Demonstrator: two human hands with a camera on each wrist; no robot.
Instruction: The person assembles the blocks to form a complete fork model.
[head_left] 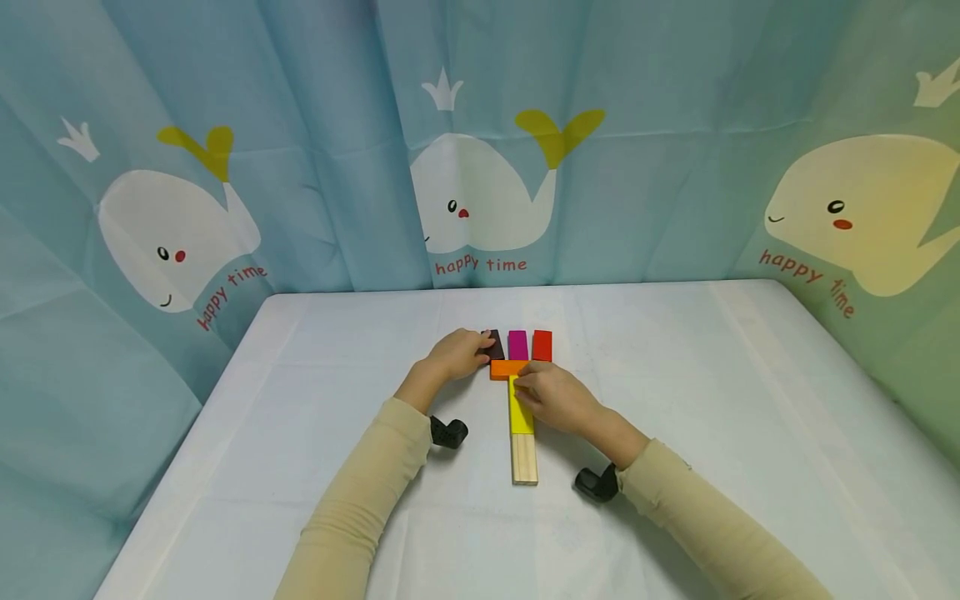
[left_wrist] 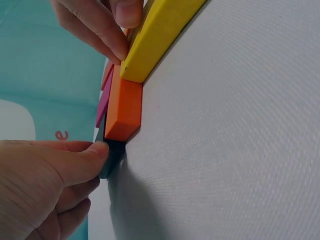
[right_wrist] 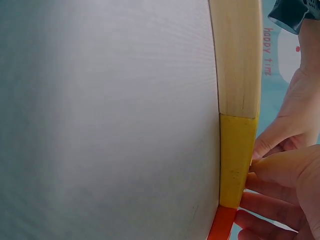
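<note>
My left hand point(head_left: 460, 354) pinches a black block point(head_left: 495, 343) between thumb and fingers, at the left end of an orange block point(head_left: 504, 370). The orange block lies crosswise, touching the end of a yellow block point(head_left: 522, 419). My right hand point(head_left: 561, 400) has its fingertips on the yellow block near that joint, partly covering the orange one. Behind the orange block, a magenta block point(head_left: 517, 344) and a red block point(head_left: 542, 344) stand to the right of the black one, with gaps between. A plain wooden block point(head_left: 524, 460) continues the yellow one toward me.
The blocks lie on a white cloth-covered table point(head_left: 337, 367). A blue curtain point(head_left: 337, 208) printed with whales hangs behind and around it. Black wrist devices hang under the left forearm point(head_left: 449, 433) and the right forearm point(head_left: 596, 484).
</note>
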